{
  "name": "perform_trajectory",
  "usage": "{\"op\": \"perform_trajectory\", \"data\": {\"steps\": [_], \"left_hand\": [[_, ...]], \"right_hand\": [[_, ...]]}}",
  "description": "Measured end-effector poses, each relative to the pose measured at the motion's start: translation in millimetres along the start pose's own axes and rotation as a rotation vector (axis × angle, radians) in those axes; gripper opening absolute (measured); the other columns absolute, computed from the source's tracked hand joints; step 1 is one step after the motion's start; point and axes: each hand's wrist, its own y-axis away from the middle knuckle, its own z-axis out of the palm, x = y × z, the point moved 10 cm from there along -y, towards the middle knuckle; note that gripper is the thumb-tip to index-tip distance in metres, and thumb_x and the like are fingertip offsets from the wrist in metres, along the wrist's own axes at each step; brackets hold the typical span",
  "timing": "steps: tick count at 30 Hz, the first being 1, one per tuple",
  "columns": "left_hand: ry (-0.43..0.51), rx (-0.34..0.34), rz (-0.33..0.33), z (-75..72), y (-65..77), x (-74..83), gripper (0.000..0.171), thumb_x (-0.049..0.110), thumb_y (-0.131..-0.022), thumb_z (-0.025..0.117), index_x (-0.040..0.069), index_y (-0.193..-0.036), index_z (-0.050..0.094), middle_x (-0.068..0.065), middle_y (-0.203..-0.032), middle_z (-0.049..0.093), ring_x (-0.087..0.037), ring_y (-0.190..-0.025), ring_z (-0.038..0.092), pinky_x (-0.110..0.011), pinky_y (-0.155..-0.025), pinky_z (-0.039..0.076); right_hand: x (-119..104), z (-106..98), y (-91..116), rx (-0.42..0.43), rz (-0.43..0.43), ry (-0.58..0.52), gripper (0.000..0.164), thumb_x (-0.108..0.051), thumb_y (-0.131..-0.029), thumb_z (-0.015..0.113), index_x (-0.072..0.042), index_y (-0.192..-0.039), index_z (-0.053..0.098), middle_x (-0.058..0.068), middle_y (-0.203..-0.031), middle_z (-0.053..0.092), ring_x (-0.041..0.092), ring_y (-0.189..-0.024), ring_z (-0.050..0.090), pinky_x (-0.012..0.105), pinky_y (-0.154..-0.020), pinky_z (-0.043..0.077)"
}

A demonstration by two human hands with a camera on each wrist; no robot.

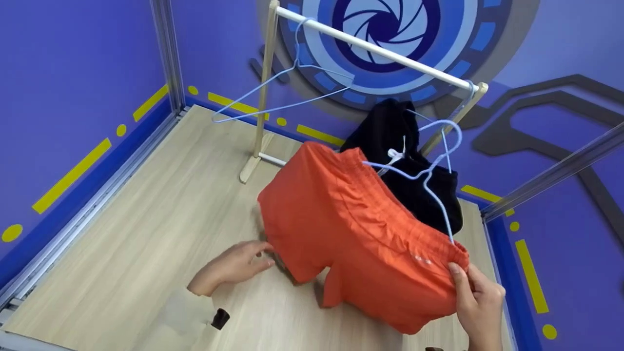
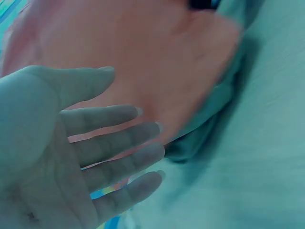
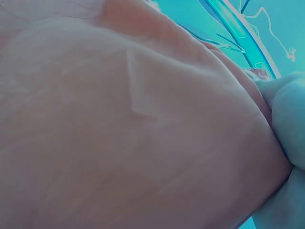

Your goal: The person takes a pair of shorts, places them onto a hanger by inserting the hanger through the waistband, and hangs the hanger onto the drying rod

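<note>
Orange shorts (image 1: 341, 219) with a gathered elastic waistband are held up over the table, filling much of the right wrist view too. A light-blue hanger (image 1: 431, 170) reaches into their waist, its hook standing free of the rail. My right hand (image 1: 480, 302) pinches the waistband's right end, thumb on the near side. Beside the shorts' lower left leg is my left hand (image 1: 239, 265). In the left wrist view that hand (image 2: 109, 148) has its fingers extended and spread, gripping nothing, with the orange cloth behind it.
A wooden rack with a white rail (image 1: 375, 46) stands at the back. An unloaded light-blue hanger (image 1: 292, 92) hangs near its left end. Black clothing (image 1: 419, 190) hangs at the right, partly behind the shorts. Blue walls enclose the wooden tabletop (image 1: 161, 195).
</note>
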Motion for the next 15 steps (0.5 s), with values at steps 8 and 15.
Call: {"op": "perform_trajectory", "data": {"steps": [8,15], "left_hand": [[-0.113,-0.158,0.004,44.3,-5.4,2.1,0.049,0.036,-0.092,0.049,0.008,-0.132,0.046,-0.015,-0.142,0.039,-0.031,-0.131,0.037,-0.048,-0.103,0.033],[-0.123,-0.127,-0.027,50.3,-9.6,1.6,0.048,0.037,-0.091,0.051,0.012,-0.132,0.047,-0.011,-0.142,0.037,-0.028,-0.127,0.042,-0.045,-0.100,0.037]], "right_hand": [[-2,-7,-7,0.114,0.080,0.067,0.005,-0.002,-0.083,0.062,0.001,-0.082,0.065,-0.021,-0.057,0.049,-0.005,-0.043,0.046,0.012,-0.040,0.037],[-3,-9,-14,0.181,0.115,0.072,0.010,-0.006,-0.085,0.061,0.003,-0.087,0.066,-0.028,-0.065,0.051,-0.007,-0.048,0.048,0.009,-0.046,0.040]]}}
